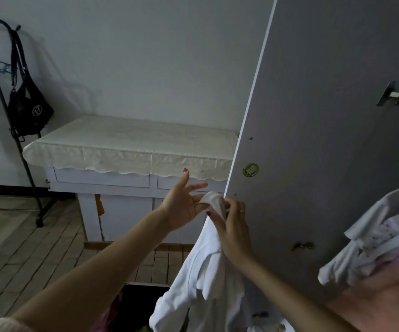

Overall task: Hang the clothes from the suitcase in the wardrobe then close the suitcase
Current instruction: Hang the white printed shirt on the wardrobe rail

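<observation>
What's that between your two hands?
A white garment, in the head view. The right hand grips its top, and the left hand touches the bunched end with straight fingers.

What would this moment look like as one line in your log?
step: preparing white garment | left hand: fingers spread, touching its top | right hand: gripping it | place: beside wardrobe door | hanger: none visible

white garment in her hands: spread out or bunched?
Bunched. The right hand grips the white garment near its top, the left hand touches the gathered end, and the rest hangs in loose folds.
</observation>
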